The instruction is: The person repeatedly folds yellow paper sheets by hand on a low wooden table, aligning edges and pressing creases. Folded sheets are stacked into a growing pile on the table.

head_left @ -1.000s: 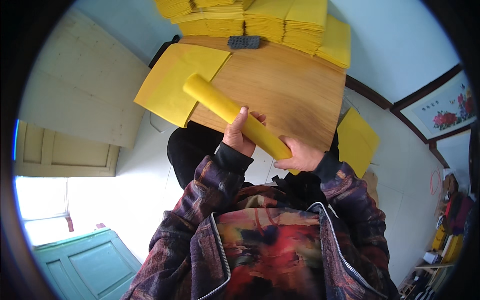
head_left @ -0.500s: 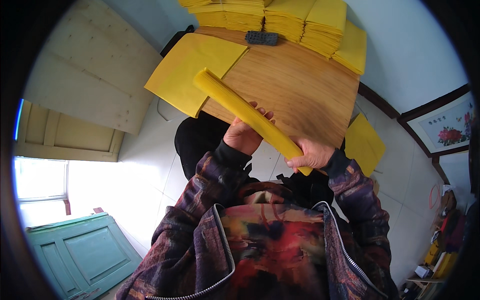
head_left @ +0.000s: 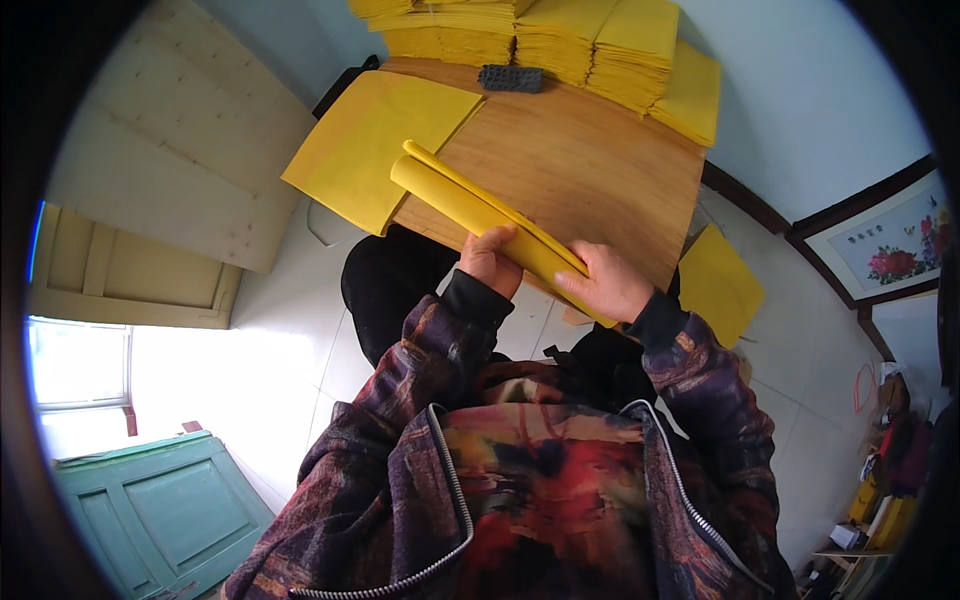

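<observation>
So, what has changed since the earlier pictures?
The yellow bundle now shows a narrow fold along its far edge. The left hand has curled in; the right hand now lies over the top. Neither let go. The grey object stayed on the wooden table.

At 12 o'clock, a dark grey, bumpy block [head_left: 510, 78] sits on the brown wooden desk [head_left: 590, 150]. A pale blue wall [head_left: 800, 80] is at 2 o'clock. At 3 o'clock there is a picture [head_left: 893, 240] of red flowers in a dark frame. A pink loop [head_left: 857, 388] lies just below it, and a messy pile [head_left: 885, 500] is at 4 o'clock. A green door [head_left: 170, 510] is at 8 o'clock, a cream door [head_left: 130, 265] at 9, and a big pale board [head_left: 180, 140] with little dark spots at 10.
</observation>
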{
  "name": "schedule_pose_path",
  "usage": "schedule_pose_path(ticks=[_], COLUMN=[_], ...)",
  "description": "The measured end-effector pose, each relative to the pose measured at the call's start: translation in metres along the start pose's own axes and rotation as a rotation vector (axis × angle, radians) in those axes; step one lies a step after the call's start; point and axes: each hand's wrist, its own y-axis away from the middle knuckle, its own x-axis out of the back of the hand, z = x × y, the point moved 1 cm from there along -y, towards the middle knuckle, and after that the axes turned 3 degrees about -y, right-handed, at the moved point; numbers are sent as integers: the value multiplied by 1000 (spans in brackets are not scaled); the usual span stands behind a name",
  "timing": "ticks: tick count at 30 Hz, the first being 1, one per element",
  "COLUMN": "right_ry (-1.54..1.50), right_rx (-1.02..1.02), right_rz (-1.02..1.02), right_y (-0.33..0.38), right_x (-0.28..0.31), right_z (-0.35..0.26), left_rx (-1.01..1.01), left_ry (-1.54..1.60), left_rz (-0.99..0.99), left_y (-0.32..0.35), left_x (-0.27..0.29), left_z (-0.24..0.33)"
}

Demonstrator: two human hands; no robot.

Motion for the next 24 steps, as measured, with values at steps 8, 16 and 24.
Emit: schedule_pose_path(ticks=[8,16,24], right_ry=[33,213,567], right_rx=[-117,-46,-171], right_rz=[-67,-11,6], right_y=[-13,-32,-97], right_x=[33,61,118], right_z=[15,31,92], left_rx=[49,211,370], left_ry=[25,47,-499], left_rz=[-83,-156,-154], left_y=[-5,-28,47], left_x=[-9,-14,14], left_z=[-16,-29,4])
